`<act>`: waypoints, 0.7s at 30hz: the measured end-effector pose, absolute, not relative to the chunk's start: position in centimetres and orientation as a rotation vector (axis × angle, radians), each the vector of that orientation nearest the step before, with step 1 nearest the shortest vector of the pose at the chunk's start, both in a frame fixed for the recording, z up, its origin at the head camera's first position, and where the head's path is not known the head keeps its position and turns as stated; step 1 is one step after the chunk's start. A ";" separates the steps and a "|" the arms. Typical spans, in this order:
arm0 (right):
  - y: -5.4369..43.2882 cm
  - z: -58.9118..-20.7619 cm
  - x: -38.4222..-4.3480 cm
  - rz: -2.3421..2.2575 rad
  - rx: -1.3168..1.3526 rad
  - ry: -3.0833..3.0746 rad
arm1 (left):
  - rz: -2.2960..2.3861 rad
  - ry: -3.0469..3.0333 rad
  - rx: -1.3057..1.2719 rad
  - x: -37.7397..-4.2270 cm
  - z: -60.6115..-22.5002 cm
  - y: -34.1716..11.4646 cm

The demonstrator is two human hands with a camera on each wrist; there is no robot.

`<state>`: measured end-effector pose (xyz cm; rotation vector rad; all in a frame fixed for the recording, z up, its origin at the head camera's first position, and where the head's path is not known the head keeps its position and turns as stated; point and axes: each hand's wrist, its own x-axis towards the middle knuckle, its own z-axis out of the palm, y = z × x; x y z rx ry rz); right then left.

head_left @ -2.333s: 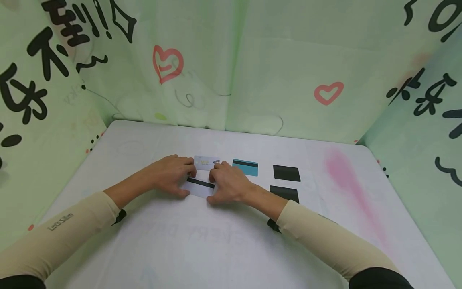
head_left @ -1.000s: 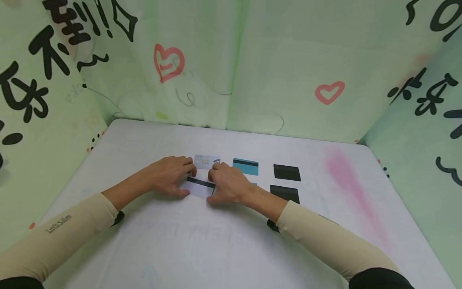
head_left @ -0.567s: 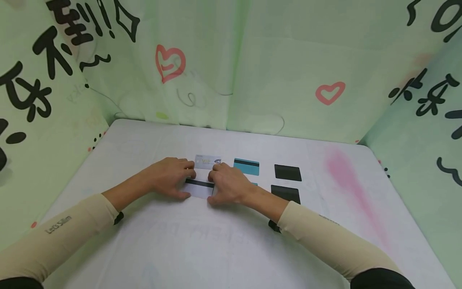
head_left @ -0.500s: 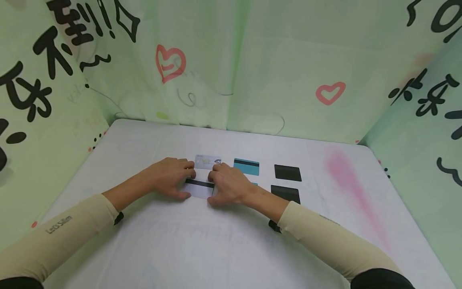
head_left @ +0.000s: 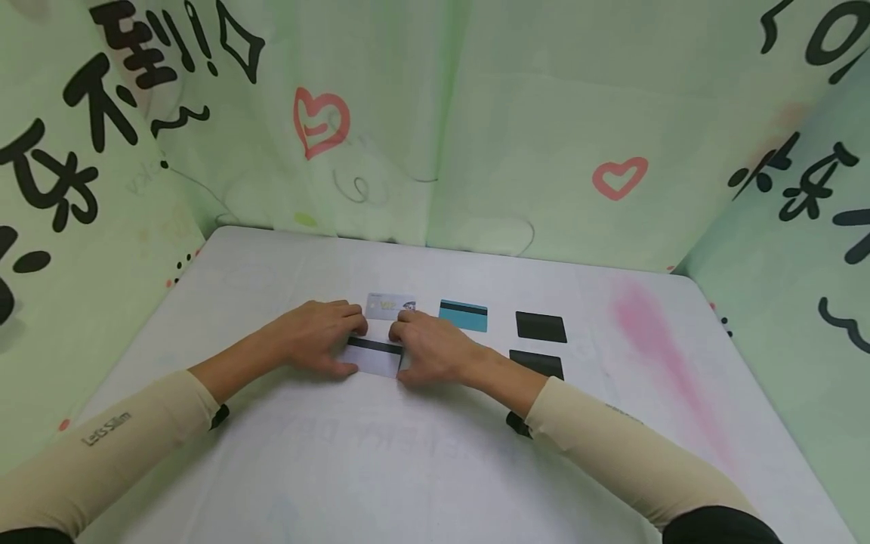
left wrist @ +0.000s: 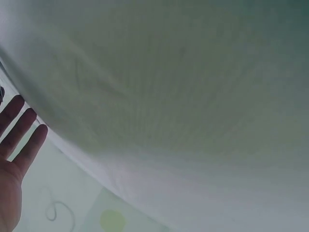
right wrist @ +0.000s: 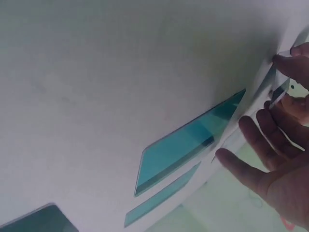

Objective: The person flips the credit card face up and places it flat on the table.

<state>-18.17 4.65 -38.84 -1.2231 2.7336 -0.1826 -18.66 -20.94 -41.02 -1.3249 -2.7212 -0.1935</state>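
In the head view, a white card with a black magnetic stripe (head_left: 374, 361) lies on the white table between my two hands. My left hand (head_left: 314, 337) holds its left side, thumb at the near corner and bent fingers at the far one. On the right side, my right hand (head_left: 435, 346) holds the card the same way, thumb at the near edge. The right wrist view shows this card's edge (right wrist: 279, 93) between thumb and fingers, the other fingers (right wrist: 260, 142) spread. The left wrist view catches only part of the left hand (left wrist: 17, 150), outer fingers extended.
Just beyond lies a silver VIP card (head_left: 384, 305). A blue striped card (head_left: 464, 316) and two black cards, far (head_left: 541, 326) and near (head_left: 537, 364), lie to the right. Another blue card (right wrist: 188, 145) shows in the right wrist view. Green curtains (head_left: 516, 136) enclose the table (head_left: 381, 468).
The striped white card has turned slightly and shifted a little left, its stripe more level. My right thumb has slid slightly right along the near edge. Other cards stay put.
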 end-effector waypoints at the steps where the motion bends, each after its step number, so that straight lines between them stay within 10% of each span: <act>1: 4.7 -38.8 -18.2 -0.189 -1.231 2.726 | -0.205 -2.718 -1.322 -18.6 -41.1 -21.0; 21: 5.4 -39.0 -18.5 -0.210 -1.275 2.716 | -0.189 -2.773 -1.381 -18.3 -40.3 -21.3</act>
